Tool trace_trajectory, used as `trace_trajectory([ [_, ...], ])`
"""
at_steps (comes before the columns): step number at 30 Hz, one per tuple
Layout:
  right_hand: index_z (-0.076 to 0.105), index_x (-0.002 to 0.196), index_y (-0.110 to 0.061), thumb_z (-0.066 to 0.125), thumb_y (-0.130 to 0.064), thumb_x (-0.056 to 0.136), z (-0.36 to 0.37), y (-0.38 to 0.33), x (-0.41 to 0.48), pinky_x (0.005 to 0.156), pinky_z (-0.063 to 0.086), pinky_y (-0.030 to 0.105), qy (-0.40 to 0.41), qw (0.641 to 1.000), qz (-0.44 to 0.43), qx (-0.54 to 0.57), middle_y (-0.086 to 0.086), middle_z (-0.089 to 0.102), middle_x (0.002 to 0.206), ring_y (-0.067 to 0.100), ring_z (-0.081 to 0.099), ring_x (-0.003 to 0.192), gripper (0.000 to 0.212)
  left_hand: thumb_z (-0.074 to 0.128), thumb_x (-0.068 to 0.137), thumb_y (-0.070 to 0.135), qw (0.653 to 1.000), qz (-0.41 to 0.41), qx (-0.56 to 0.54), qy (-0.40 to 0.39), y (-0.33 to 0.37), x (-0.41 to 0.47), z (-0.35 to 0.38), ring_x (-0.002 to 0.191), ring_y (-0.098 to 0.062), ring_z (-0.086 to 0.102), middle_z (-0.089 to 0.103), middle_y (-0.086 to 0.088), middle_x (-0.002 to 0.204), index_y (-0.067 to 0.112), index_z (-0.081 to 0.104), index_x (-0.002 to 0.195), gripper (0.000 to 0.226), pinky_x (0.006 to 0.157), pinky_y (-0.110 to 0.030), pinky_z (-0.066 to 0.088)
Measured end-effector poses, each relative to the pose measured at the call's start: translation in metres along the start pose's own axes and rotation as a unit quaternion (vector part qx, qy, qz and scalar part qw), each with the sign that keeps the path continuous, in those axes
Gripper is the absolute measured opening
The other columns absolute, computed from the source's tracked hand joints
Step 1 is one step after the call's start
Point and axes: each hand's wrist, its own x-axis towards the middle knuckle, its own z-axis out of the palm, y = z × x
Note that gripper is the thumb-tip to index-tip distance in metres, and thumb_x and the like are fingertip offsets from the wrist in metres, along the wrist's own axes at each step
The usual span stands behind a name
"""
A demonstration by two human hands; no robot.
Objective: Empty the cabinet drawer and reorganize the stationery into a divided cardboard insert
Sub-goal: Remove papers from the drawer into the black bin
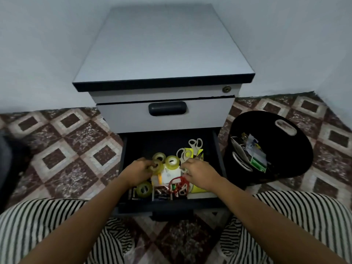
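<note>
The lower drawer (219,149) of the grey cabinet (163,54) stands pulled out over the floor. Inside lie several clear tape rolls (172,162), white-handled scissors (195,143), red-handled scissors (179,184), yellow paper (198,188) and small boxes. My left hand (138,173) grips a tape roll (157,166) at the drawer's middle. My right hand (199,175) reaches in beside it, its fingers curled at white scissor handles (183,155); what they hold is hidden. No cardboard insert is in view.
A black bag (285,149) with white handles stands on the floor right of the drawer, holding papers and a green box. The upper drawer (133,117) is closed. My striped-trousered knees (38,225) flank the drawer front on the patterned tile floor.
</note>
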Motion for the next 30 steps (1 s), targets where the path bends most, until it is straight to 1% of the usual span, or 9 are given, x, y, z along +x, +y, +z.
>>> trace_trajectory([
  [4, 0.051, 0.13, -0.018, 0.053, -0.032, 0.093, 0.013, -0.009, 0.005, 0.088, 0.048, 0.036, -0.047, 0.999, -0.001, -0.008, 0.005, 0.051, 0.127, 0.024, 0.051, 0.114, 0.04, 0.06, 0.089, 0.024, 0.998, 0.007, 0.017, -0.057, -0.011, -0.006, 0.009, 0.106, -0.025, 0.055, 0.058, -0.013, 0.116, 0.012, 0.058, 0.123, 0.036, 0.09, -0.029, 0.043],
  [6, 0.052, 0.13, -0.018, 0.053, -0.032, 0.093, 0.018, -0.017, 0.008, 0.085, 0.047, 0.035, -0.063, 0.998, -0.012, -0.027, 0.005, 0.052, 0.124, 0.025, 0.052, 0.112, 0.039, 0.06, 0.089, 0.025, 0.997, 0.015, 0.017, -0.078, -0.011, -0.008, 0.014, 0.105, -0.022, 0.056, 0.059, -0.01, 0.118, 0.012, 0.058, 0.122, 0.035, 0.09, -0.029, 0.043],
  [9, 0.055, 0.128, -0.018, 0.053, -0.032, 0.092, 0.026, -0.029, 0.013, 0.084, 0.047, 0.038, -0.078, 0.995, -0.033, -0.053, 0.007, 0.053, 0.12, 0.028, 0.052, 0.111, 0.038, 0.059, 0.089, 0.025, 0.995, 0.032, 0.018, -0.094, -0.004, -0.01, 0.024, 0.105, -0.023, 0.056, 0.059, -0.011, 0.116, 0.008, 0.062, 0.114, 0.03, 0.088, -0.028, 0.042],
  [11, 0.054, 0.128, -0.016, 0.053, -0.034, 0.092, 0.032, -0.037, 0.017, 0.089, 0.046, 0.041, -0.088, 0.992, -0.045, -0.079, 0.01, 0.051, 0.121, 0.03, 0.048, 0.114, 0.04, 0.059, 0.089, 0.027, 0.994, 0.029, 0.026, -0.104, 0.0, -0.009, 0.03, 0.105, -0.026, 0.055, 0.059, -0.014, 0.113, 0.006, 0.062, 0.11, 0.03, 0.086, -0.03, 0.042],
  [14, 0.05, 0.132, -0.014, 0.05, -0.035, 0.093, 0.039, -0.045, 0.021, 0.097, 0.039, 0.044, -0.102, 0.988, -0.035, -0.109, 0.013, 0.043, 0.126, 0.032, 0.04, 0.119, 0.044, 0.058, 0.09, 0.03, 0.995, 0.014, 0.045, -0.089, 0.004, -0.009, 0.038, 0.11, -0.029, 0.051, 0.052, -0.016, 0.121, 0.007, 0.056, 0.118, 0.036, 0.088, -0.03, 0.039],
  [19, 0.05, 0.131, -0.013, 0.049, -0.036, 0.094, 0.044, -0.05, 0.023, 0.097, 0.035, 0.043, -0.097, 0.989, -0.018, -0.107, 0.013, 0.04, 0.127, 0.031, 0.037, 0.12, 0.043, 0.057, 0.09, 0.032, 0.996, 0.001, 0.048, -0.08, 0.004, -0.01, 0.044, 0.108, -0.031, 0.051, 0.052, -0.016, 0.118, 0.007, 0.054, 0.115, 0.035, 0.088, -0.033, 0.042],
  [23, 0.052, 0.129, -0.015, 0.046, -0.034, 0.096, 0.044, -0.05, 0.021, 0.096, 0.036, 0.043, -0.086, 0.992, -0.013, -0.09, 0.011, 0.042, 0.125, 0.03, 0.037, 0.12, 0.038, 0.056, 0.088, 0.022, 0.997, -0.011, -0.015, -0.075, 0.004, -0.009, 0.042, 0.096, -0.029, 0.056, 0.057, -0.014, 0.101, 0.013, 0.048, 0.089, 0.013, 0.076, -0.033, 0.044],
  [27, 0.06, 0.119, -0.017, 0.048, -0.033, 0.095, 0.042, -0.049, 0.019, 0.091, 0.039, 0.038, -0.065, 0.997, 0.002, -0.032, 0.008, 0.048, 0.121, 0.029, 0.043, 0.114, 0.032, 0.057, 0.086, 0.017, 0.996, -0.003, -0.058, -0.069, 0.01, -0.01, 0.033, 0.079, -0.02, 0.052, 0.056, -0.006, 0.086, 0.016, 0.047, 0.091, 0.011, 0.062, -0.026, 0.036],
  [30, 0.063, 0.113, -0.014, 0.055, -0.029, 0.091, 0.037, -0.052, 0.019, 0.078, 0.042, 0.031, -0.041, 0.995, 0.031, 0.079, 0.007, 0.057, 0.114, 0.027, 0.054, 0.104, 0.027, 0.059, 0.085, 0.012, 0.993, 0.007, -0.109, -0.05, 0.012, -0.009, 0.022, 0.067, -0.01, 0.048, 0.053, 0.0, 0.08, 0.015, 0.05, 0.091, 0.011, 0.053, -0.016, 0.034],
])
